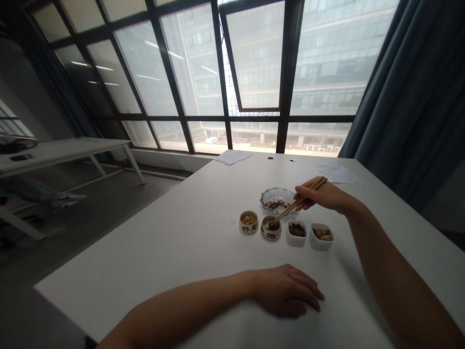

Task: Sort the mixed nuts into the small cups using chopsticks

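Observation:
My right hand [310, 193] is closed around a pair of wooden chopsticks [290, 208]. Their tips reach into a round cream bowl [271, 235] with dark lettering, at some dark pieces [271, 226]. Left of it stands a similar lettered bowl [249, 229] of pale nuts. Two white square cups stand to the right: one cup [296, 240] has dark reddish-brown pieces, the other cup [321, 245] light brown ones. A clear faceted glass bowl [267, 198] with mixed pieces sits behind, partly covered by my right hand. My left hand [288, 292] lies flat on the table, fingers stretched out, holding nothing.
The white table [181, 242] extends to the windows. Papers [233, 157] lie at its far left corner, and more sheets [337, 172] at the far right. A blue curtain [403, 97] hangs at the right. Another white table [69, 151] stands at the left.

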Demonstrator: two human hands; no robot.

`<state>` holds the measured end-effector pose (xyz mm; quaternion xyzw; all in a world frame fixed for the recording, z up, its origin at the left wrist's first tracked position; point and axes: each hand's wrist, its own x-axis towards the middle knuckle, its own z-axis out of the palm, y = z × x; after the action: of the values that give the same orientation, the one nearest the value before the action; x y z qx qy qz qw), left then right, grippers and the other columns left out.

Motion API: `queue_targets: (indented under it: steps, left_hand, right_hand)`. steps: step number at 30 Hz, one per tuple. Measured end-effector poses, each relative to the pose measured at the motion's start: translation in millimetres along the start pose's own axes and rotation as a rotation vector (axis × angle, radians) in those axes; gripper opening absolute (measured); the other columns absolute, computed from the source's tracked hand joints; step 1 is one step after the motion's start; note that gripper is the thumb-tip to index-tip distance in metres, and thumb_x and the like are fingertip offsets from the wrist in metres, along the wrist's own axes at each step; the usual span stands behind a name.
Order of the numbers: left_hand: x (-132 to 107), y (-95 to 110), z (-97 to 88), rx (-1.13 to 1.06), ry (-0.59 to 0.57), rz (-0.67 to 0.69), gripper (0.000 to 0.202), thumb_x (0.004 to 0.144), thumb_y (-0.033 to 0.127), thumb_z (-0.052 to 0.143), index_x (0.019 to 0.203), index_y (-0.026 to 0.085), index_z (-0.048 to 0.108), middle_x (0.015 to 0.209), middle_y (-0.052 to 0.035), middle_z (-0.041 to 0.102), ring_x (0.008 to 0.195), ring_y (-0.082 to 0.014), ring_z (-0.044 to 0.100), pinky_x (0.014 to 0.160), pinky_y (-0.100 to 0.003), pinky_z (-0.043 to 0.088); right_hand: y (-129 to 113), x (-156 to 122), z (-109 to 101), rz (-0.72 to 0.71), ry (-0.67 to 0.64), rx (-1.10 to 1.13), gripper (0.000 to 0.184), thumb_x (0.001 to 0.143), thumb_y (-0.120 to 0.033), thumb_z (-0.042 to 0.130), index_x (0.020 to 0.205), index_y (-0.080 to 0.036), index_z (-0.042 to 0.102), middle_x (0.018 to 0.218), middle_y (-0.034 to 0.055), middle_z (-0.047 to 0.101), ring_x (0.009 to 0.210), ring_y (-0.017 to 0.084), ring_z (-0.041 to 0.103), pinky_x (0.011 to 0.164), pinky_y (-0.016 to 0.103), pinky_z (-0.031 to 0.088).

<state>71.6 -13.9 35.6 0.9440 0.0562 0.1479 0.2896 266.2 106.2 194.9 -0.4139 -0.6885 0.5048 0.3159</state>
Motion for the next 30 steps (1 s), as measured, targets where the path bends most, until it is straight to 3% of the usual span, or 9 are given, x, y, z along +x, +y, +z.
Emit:
queue_targets:
  steps: [7, 11, 15, 18, 24, 30]
  left_hand:
    - [0, -4, 2.8, -0.004, 0.006, 0.002, 0.037, 0.091, 0.031, 0.056, 0.123, 0.017, 0.069, 0.143, -0.0124, 0.067, 0.142, -0.0248, 0.056, 0.124, -0.035, 0.039]
    - [0, -3, 3.5, 0.003, -0.001, -0.011, 0.038, 0.092, 0.031, 0.055, 0.124, 0.016, 0.069, 0.144, -0.0119, 0.066, 0.143, -0.0244, 0.055, 0.125, -0.033, 0.036]
    - [0, -1, 2.5, 0.013, 0.0, -0.014, 0.038, 0.093, 0.031, 0.053, 0.123, 0.015, 0.07, 0.144, -0.0115, 0.067, 0.143, -0.0242, 0.055, 0.125, -0.033, 0.036]
    - [1, -1, 2.0, 0.026, 0.007, 0.013, 0.038, 0.094, 0.032, 0.053, 0.122, 0.014, 0.07, 0.143, -0.0133, 0.067, 0.142, -0.0249, 0.056, 0.124, -0.034, 0.038]
    - [0, -2, 2.4, 0.036, 0.008, 0.031, 0.039, 0.093, 0.031, 0.053, 0.122, 0.011, 0.07, 0.142, -0.0149, 0.067, 0.141, -0.0255, 0.057, 0.123, -0.034, 0.039]
    - [1, -3, 2.8, 0.045, 0.008, 0.042, 0.039, 0.094, 0.03, 0.052, 0.122, 0.011, 0.071, 0.142, -0.0147, 0.067, 0.141, -0.0247, 0.057, 0.124, -0.032, 0.038]
  right_hand:
    - [4, -4, -23, -0.018, 0.021, -0.051, 0.041, 0.078, -0.052, 0.089, 0.078, -0.012, 0.082, 0.078, 0.0171, 0.08, 0.067, 0.03, 0.08, 0.056, 0.03, 0.067]
    - [10, 1, -30, -0.065, 0.121, -0.016, 0.042, 0.083, -0.053, 0.085, 0.081, -0.012, 0.081, 0.079, 0.0179, 0.08, 0.067, 0.028, 0.08, 0.06, 0.03, 0.068]
    - [24, 25, -9, -0.082, 0.319, 0.058, 0.035, 0.092, -0.043, 0.079, 0.074, -0.012, 0.077, 0.075, 0.016, 0.079, 0.064, 0.024, 0.08, 0.057, 0.025, 0.066]
    - [38, 44, 12, -0.051, 0.387, 0.11, 0.036, 0.095, -0.036, 0.077, 0.068, -0.013, 0.073, 0.067, 0.0149, 0.077, 0.06, 0.023, 0.079, 0.051, 0.023, 0.064]
    - [63, 62, 31, -0.05, 0.424, 0.182, 0.035, 0.095, -0.032, 0.077, 0.065, -0.014, 0.071, 0.062, 0.0131, 0.075, 0.055, 0.023, 0.077, 0.047, 0.023, 0.062]
    - [66, 64, 34, -0.073, 0.412, 0.188, 0.034, 0.09, -0.035, 0.082, 0.066, -0.014, 0.071, 0.062, 0.0122, 0.076, 0.054, 0.024, 0.077, 0.045, 0.023, 0.062]
